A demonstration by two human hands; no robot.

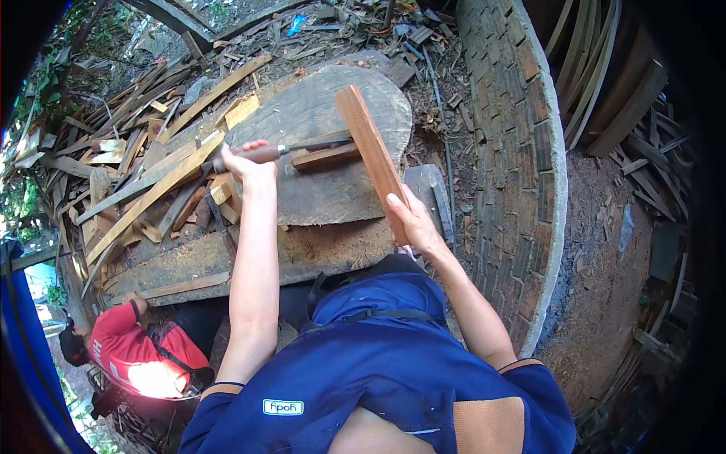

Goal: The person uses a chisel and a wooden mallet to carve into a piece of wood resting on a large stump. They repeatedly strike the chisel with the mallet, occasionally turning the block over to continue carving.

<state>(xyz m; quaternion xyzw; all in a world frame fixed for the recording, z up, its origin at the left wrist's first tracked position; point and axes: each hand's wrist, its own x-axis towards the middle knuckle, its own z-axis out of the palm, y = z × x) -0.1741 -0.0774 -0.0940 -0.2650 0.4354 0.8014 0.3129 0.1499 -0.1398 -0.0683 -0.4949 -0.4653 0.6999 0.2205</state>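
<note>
My left hand [251, 160] is closed around the wooden handle of a chisel [318, 144], whose metal blade points right. Its tip meets the edge of a reddish-brown wooden board [368, 140] in this view. My right hand [416, 227] grips that board near its lower end, thumb lying along the face. The board slants up and to the left over a large, worn wood slab [333, 189]. Below the chisel blade, a short wooden block [325, 157] lies on the slab, partly covered by the board.
Scrap wood strips [170, 185] are heaped to the left of the slab. A curved brick wall [507, 151] runs along the right side. At lower left, a person in a red shirt [140, 348] is close to the bench edge. More planks [631, 106] lean beyond the wall.
</note>
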